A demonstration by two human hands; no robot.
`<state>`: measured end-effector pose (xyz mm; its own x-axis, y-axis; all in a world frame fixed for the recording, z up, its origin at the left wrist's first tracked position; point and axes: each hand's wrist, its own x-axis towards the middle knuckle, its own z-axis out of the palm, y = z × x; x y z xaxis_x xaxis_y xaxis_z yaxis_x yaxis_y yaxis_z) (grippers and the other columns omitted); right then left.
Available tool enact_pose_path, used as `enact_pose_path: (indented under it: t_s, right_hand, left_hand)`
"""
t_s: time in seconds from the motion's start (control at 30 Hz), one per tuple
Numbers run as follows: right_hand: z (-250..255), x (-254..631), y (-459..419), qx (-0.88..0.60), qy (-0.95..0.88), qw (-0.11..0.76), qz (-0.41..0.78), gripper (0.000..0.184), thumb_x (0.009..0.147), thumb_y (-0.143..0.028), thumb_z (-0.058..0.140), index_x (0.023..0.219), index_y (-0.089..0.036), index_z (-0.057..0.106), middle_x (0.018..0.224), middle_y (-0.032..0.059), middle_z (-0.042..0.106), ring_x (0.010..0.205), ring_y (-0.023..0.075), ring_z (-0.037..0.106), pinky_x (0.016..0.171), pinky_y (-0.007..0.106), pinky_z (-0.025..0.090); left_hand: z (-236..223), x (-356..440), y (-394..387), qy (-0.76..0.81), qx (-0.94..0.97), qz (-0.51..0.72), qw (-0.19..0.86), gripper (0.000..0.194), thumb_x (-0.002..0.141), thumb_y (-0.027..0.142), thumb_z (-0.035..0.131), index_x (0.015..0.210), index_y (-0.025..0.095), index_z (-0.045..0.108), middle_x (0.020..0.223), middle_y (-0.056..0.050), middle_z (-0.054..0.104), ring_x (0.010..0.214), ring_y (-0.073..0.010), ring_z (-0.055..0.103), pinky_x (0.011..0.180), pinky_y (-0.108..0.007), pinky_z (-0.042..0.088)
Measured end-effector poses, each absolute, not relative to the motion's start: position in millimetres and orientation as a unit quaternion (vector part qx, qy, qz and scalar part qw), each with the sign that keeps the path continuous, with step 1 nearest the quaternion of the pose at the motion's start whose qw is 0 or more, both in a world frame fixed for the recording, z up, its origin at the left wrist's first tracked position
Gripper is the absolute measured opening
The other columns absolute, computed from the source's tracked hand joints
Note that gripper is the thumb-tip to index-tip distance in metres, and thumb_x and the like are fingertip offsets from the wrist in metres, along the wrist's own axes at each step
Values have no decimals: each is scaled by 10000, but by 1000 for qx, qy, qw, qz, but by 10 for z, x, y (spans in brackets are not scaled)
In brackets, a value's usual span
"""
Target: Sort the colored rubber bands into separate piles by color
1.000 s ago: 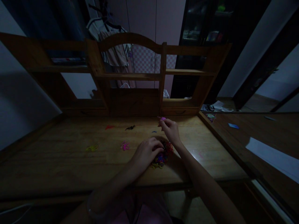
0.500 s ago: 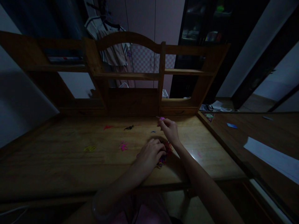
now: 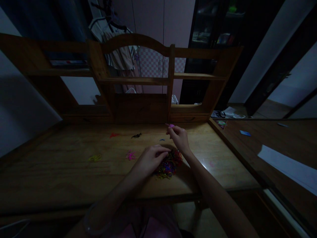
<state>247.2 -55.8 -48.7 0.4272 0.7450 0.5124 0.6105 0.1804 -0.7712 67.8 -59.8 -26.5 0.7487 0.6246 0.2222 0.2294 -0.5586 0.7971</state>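
A tangled heap of multicoloured strands (image 3: 168, 168), like rubber bands or thread, lies near the desk's front edge. At its upper left side is my left hand (image 3: 151, 158), thumb and fingers closed together; what lies between the tips is too small to make out. My right hand (image 3: 179, 137), just beyond the heap, is closed on a small pink thing with a thin tip (image 3: 171, 125). Sorted clusters lie to the left: pink strands (image 3: 130, 155), yellow strands (image 3: 94, 158), red strands (image 3: 114, 135) and black strands (image 3: 136, 136). A small bluish-grey piece (image 3: 162, 139) sits near my right hand.
The wooden desk (image 3: 61, 172) has a shelf unit (image 3: 138, 81) along its back. On the right, a lower brown surface holds a long white sheet (image 3: 287, 167) and a blue card (image 3: 245, 133). The room is dim.
My left hand has drawn back to the left from over the heap and closed its fingers, uncovering more of the strands. My right hand has hardly moved.
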Motion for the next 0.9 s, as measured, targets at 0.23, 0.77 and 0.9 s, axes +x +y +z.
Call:
enact_pose_path:
  t_s: [0.23, 0.77, 0.9]
  right_hand:
    - [-476, 2478, -565, -653, -522, 545, 62, 405, 904, -441, 471, 693, -179, 695, 622, 25, 625, 569, 145, 571, 559, 234, 397]
    - [-490, 2482, -559, -636, -540, 548, 63, 390, 904, -414, 468, 686, -177, 688, 589, 19, 596, 556, 147, 564, 541, 239, 377]
    - [-503, 2485, -555, -643, -534, 545, 64, 393, 904, -430, 473, 693, -178, 688, 596, 21, 602, 563, 150, 566, 545, 238, 377]
  left_hand:
    - [-236, 423, -103, 306, 840, 254, 369, 294, 882, 319, 515, 1068, 210, 715, 1005, -69, 674, 896, -190, 628, 775, -293, 501]
    - [-438, 41, 936, 444, 836, 276, 168, 241, 805, 302, 605, 992, 194, 711, 983, -58, 704, 909, -209, 632, 824, -291, 462]
    - [-410, 81, 630, 399, 838, 300, 220, 202, 823, 287, 579, 931, 186, 717, 961, -54, 687, 892, -195, 627, 821, -290, 466]
